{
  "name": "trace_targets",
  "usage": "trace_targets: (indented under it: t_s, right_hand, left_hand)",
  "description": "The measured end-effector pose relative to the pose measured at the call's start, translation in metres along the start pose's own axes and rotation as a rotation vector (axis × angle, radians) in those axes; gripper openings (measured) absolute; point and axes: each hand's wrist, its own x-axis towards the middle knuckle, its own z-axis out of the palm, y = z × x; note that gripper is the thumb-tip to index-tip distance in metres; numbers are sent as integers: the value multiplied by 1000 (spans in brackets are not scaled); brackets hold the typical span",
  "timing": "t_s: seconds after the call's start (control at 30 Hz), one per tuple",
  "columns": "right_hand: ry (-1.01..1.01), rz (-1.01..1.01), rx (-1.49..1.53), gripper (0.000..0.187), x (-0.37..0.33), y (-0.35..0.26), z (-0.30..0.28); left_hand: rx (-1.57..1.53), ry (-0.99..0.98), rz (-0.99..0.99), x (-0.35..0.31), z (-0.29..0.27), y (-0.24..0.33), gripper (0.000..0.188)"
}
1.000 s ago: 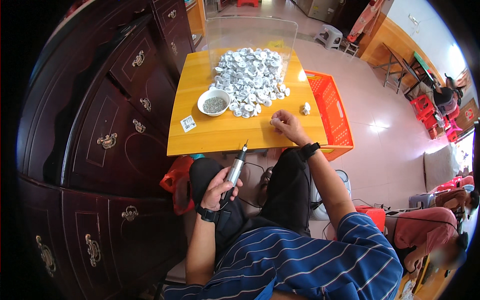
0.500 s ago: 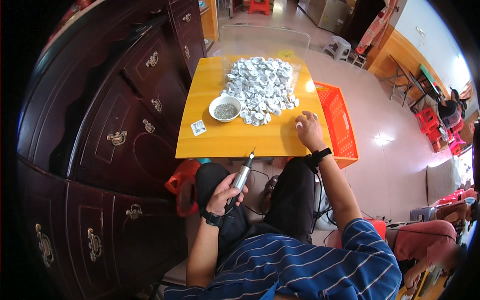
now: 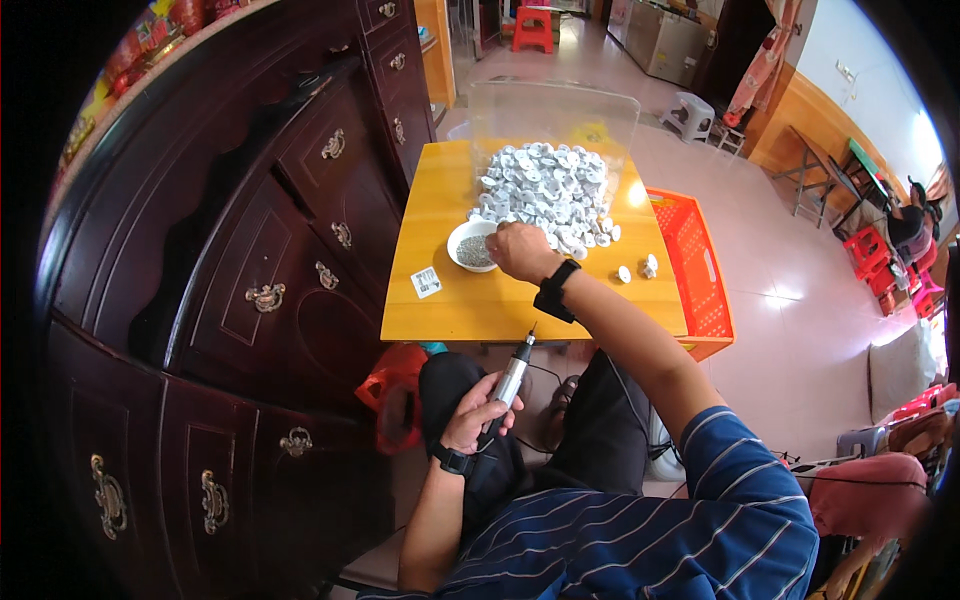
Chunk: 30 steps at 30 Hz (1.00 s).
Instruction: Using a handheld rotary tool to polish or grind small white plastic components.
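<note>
My left hand (image 3: pixel 478 418) is wrapped round a silver and black electric screwdriver (image 3: pixel 512 376), held over my lap with its bit pointing up toward the table edge. My right hand (image 3: pixel 522 250) reaches across to the right rim of a white bowl (image 3: pixel 455 238) filled with small metal pieces (image 3: pixel 474 252), probably screws. Its fingers are bent together and dip toward the bowl; what they pinch is hidden. Behind the bowl lies a large heap of white round plastic parts (image 3: pixel 550 185). Two small white parts (image 3: pixel 624 274) sit apart, right of my right forearm.
The yellow table (image 3: pixel 450 315) carries a small white printed card (image 3: pixel 425 282) and a clear plastic panel (image 3: pixel 555 100) along its back. An orange crate (image 3: pixel 700 270) stands against its right side. Dark wooden drawers (image 3: pixel 230 340) line the left. Another person (image 3: pixel 865 490) sits at lower right.
My right hand has moved left from the table's right side to the bowl. Two white parts now show near where it was. The left hand keeps its hold; the whole view has shifted slightly.
</note>
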Motion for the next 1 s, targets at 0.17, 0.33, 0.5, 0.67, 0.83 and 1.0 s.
trace_targets:
  t_s: [0.17,0.33,0.5,0.67,0.83,1.0]
  right_hand:
    - [-249,134,-107,19,37,-8,18]
    - [-334,155,-211,23,54,-10,29]
    - [-341,112,-211,23,58,-10,34]
    - [-333,101,-167,23,55,-9,33]
    - [-188,213,7,20,47,-9,23]
    - [-139,189,116,22,37,1,23]
  left_hand:
    - [-7,33,-19,-4,-5,0,64]
    - [-20,-31,11,-6,-11,3,61]
    - [-21,-24,8,-7,-14,7,57]
    - [-31,-49,6,-5,-17,7,58]
    - [-24,-76,27,-3,-17,6,59]
    - [-23,-77,13,-1,-16,5,60]
